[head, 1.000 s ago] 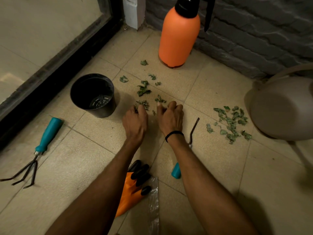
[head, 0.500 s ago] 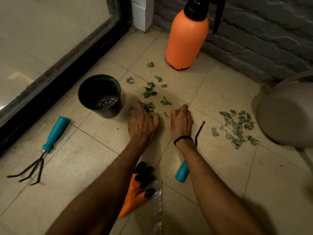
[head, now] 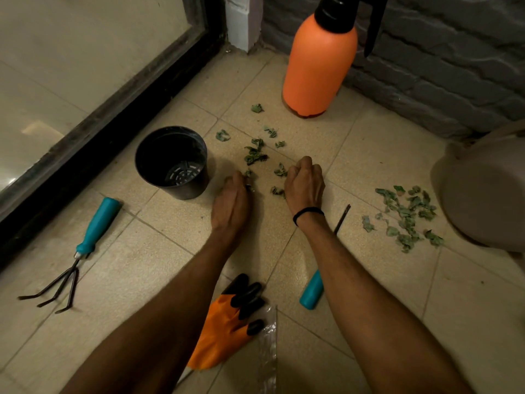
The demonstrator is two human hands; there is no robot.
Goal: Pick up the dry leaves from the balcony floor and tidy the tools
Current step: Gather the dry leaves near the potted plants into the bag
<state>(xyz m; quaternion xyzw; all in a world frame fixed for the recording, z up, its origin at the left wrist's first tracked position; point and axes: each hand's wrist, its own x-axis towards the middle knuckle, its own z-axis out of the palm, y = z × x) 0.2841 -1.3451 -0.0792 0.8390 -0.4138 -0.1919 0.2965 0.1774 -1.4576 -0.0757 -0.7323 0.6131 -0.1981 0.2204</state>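
Leaves (head: pixel 255 156) are scattered at frame centre, just above both hands. The left hand (head: pixel 231 203) is laid flat, touching one; the right hand (head: pixel 305 183) is curled, its contents hidden. The pot (head: pixel 187 191) is nearer the left.

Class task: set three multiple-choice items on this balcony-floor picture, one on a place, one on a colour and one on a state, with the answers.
1. Where does the hand rake lie?
A. beside the glass door
B. against the brick wall
C. among the leaves

2. What colour is the spray bottle?
A. teal
B. orange
C. grey

3. How does the black pot stand?
A. on its side
B. upside down
C. upright, mouth up

Answers: 1 A, it lies near the door's frame. 2 B, its body is orange. 3 C, its slotted base shows through the open mouth.
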